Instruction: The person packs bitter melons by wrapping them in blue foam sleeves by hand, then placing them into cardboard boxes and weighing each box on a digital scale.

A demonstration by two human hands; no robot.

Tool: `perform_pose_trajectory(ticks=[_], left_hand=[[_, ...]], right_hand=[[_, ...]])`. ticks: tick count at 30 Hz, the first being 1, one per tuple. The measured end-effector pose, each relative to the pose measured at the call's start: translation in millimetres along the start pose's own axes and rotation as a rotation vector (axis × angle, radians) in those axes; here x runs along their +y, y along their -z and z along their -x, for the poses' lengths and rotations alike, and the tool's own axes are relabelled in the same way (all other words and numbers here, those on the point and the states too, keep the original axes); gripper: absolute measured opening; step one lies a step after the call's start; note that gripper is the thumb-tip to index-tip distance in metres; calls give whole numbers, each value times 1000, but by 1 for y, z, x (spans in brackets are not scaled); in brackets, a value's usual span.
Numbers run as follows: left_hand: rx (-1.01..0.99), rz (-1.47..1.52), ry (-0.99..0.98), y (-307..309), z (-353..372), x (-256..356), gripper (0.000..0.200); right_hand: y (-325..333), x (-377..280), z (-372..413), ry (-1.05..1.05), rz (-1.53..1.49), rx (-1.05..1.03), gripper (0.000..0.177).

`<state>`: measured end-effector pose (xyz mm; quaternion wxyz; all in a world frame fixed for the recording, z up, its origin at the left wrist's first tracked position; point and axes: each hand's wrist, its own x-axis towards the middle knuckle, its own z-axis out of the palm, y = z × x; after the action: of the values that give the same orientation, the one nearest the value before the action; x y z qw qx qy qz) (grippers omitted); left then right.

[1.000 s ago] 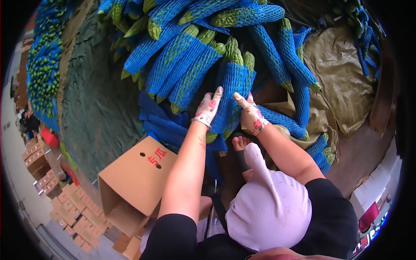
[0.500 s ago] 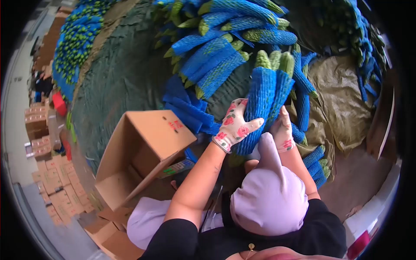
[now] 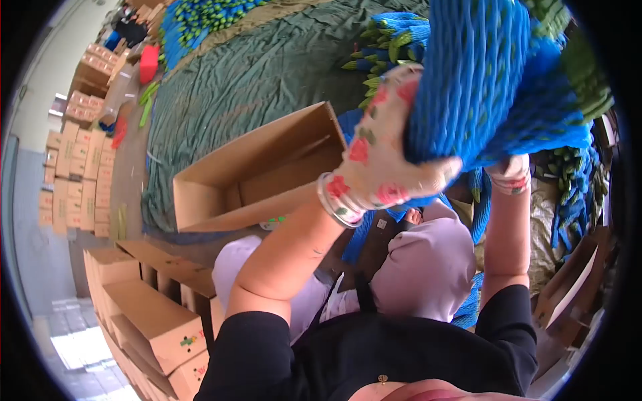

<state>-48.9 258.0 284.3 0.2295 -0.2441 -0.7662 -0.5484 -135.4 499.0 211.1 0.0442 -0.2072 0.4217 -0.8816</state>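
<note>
Several bitter melons point(image 3: 468, 80) in blue foam net sleeves are held up together in front of me, large and partly blurred. My left hand point(image 3: 394, 150), in a white glove with pink flowers, is closed against the bundle's near left side. From below, my right hand point(image 3: 510, 175), in a matching glove, grips the bundle on the right; its fingers are mostly hidden behind the sleeves. An open cardboard box point(image 3: 261, 177) lies tilted to the left of my left forearm, with its inside showing.
More sleeved melons point(image 3: 394, 43) are piled on the dark green cloth point(image 3: 267, 77) ahead, and others point(image 3: 575, 180) lie at the right. Open cartons point(image 3: 154, 314) stand at lower left. Stacked boxes point(image 3: 80, 174) line the far left. A cardboard piece point(image 3: 568, 274) leans at right.
Both hands have lifted the melon bundle up toward the camera and to the right, tilting it over. The view has swung, so the open box and piles appear shifted.
</note>
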Motion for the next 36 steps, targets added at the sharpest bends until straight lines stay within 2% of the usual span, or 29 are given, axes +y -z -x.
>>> perform_pose_trajectory(ticks=[1,4,6,9,10,11,13,14,15,16,18,20,22,24,25,26,29,33,35,36], left_hand=[[36,63,166,16,5,11,72],[207,338,432,61,15,45,67],[417,357,478,86,28,57,62],[529,342,352,142,64,38,49],[614,371,377,153,79,41,46],[701,401,398,164,93,45,44],[799,383,378,177,120,37,46],[876,368,347,184,132,32,48],[965,386,354,190,146,29,51],[1055,402,359,196,159,27,54],[1232,464,379,231,200,14,53],[1277,313,183,245,202,28,55],[1253,324,74,289,253,19,54],[1390,285,92,300,265,28,56],[1468,214,61,300,261,28,57],[1476,210,70,301,261,30,57],[1183,379,1,302,257,35,58],[1279,321,-33,303,240,23,60],[1129,531,-12,302,234,16,67],[1126,528,-6,303,229,10,67]], right_hand=[[-28,1,-13,-23,-2,-53,58],[-118,11,-43,-94,-2,-233,59],[-178,19,-57,-134,4,-356,59],[-259,37,-65,-208,18,-534,60],[-286,45,-66,-233,23,-589,61],[-323,34,-61,-418,34,-556,53],[-330,76,-61,-349,62,-802,63],[-316,119,-63,-78,71,-1069,87],[-324,130,-66,-117,149,-1135,100],[-325,146,-64,-306,68,-1178,99],[-322,186,-64,-253,157,-1249,100],[-316,206,-59,-491,124,-1210,94],[-296,241,-58,-449,395,-1269,97],[-281,265,-54,-281,854,-1341,108],[-280,268,-52,-463,1039,-1408,110],[-280,271,-53,-647,1225,-1465,112],[-254,313,-33,-749,1386,-1554,114],[-219,354,-2,-777,1602,-1591,114],[-205,359,5,-668,1659,-1664,116],[-200,359,4,-672,1652,-1663,116]])
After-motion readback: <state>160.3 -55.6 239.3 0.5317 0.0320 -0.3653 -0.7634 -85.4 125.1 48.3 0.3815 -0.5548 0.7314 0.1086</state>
